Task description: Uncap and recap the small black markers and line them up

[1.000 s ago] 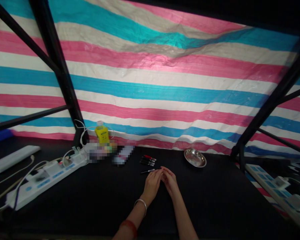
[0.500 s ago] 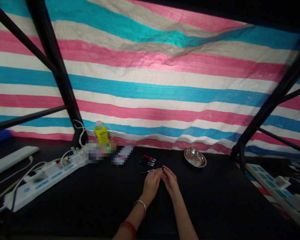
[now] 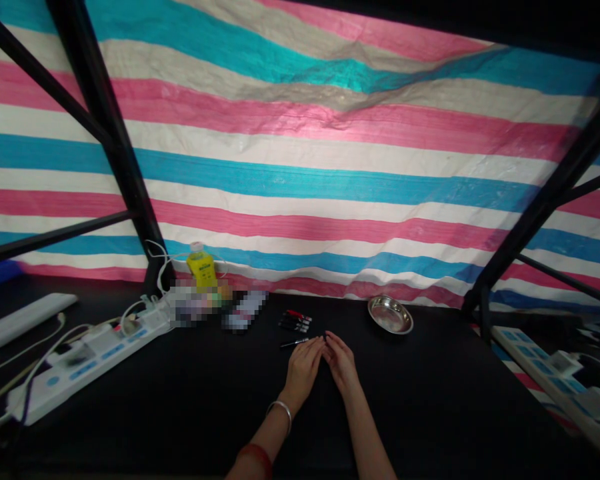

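Here we hold our left hand (image 3: 304,365) and right hand (image 3: 341,363) close together above the black table (image 3: 430,400), fingers bent and fingertips nearly meeting; we cannot tell whether they pinch anything. A dark pen (image 3: 293,343) lies beside the left fingers, though we cannot tell if they touch it. Beyond it we see a small group of red and black pens (image 3: 295,325), with a shiny metal dish (image 3: 390,316) well to their right.

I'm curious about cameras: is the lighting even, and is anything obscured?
Head view: glare brightens the striped sheet, the black table is dim; head view: pixelated blocks cover items near the yellow bottle; head view: anything between left hand and right hand is too dark to identify.
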The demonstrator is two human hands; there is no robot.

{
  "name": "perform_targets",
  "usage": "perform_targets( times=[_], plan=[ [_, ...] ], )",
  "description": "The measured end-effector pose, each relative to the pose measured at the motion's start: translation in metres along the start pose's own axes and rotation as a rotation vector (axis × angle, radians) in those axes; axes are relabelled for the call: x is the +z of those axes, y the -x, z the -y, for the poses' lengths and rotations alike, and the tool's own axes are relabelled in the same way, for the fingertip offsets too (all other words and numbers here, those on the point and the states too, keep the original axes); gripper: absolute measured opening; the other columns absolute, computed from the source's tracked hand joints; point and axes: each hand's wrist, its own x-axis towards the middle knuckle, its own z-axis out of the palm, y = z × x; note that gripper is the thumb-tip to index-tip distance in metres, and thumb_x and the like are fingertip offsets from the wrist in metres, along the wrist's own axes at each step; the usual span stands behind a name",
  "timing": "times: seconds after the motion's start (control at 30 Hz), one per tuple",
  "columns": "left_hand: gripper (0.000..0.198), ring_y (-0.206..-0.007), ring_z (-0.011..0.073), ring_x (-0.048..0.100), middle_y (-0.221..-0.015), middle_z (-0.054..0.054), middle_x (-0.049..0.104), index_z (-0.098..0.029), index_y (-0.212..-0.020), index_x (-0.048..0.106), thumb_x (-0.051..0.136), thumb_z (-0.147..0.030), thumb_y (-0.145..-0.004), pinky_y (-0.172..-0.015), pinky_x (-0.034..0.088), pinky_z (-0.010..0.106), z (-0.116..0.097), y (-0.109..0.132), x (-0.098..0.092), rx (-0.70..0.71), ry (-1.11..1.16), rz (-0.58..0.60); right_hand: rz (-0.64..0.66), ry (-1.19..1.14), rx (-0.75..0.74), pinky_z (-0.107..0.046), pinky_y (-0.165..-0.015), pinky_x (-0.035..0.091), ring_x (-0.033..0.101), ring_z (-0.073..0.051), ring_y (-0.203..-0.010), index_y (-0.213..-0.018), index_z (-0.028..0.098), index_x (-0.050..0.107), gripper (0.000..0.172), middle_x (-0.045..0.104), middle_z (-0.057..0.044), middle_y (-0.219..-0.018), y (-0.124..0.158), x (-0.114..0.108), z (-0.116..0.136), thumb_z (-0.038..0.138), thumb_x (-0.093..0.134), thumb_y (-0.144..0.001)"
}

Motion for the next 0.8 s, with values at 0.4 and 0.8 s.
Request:
perform_targets(
  times=[0.4, 0.8],
  plan=[
    [0.027, -0.092, 0.0173, 0.064, -0.1, 0.005, 0.069, -0.02, -0.103, 0.061, 0.037, -0.021, -0.091, -0.083, 0.052, 0.036, 0.0012, 0.0002, 0.0011, -0.077, -0.002, 0.03, 0.065, 0.086, 0.013, -0.025, -0.064, 0.051, 0.064, -0.016, -0.071, -0.082, 0.014, 0.071, 0.036, 0.07, -0.006, -0.077, 0.0058, 0.005, 0.004, 0.026, 0.082, -0.05],
    [0.023, -0.092, 0.0181, 0.062, -0.099, 0.005, 0.068, -0.019, -0.102, 0.06, 0.042, -0.022, -0.089, -0.081, 0.046, 0.036, -0.0017, -0.0037, -0.0045, -0.188, -0.033, 0.074, 0.134, 0.088, 0.039, -0.024, -0.065, 0.051, 0.065, -0.015, -0.069, -0.085, 0.015, 0.07, 0.038, 0.07, -0.004, -0.075, 0.0068, 0.0045, 0.0029, 0.02, 0.082, -0.05]
  ],
)
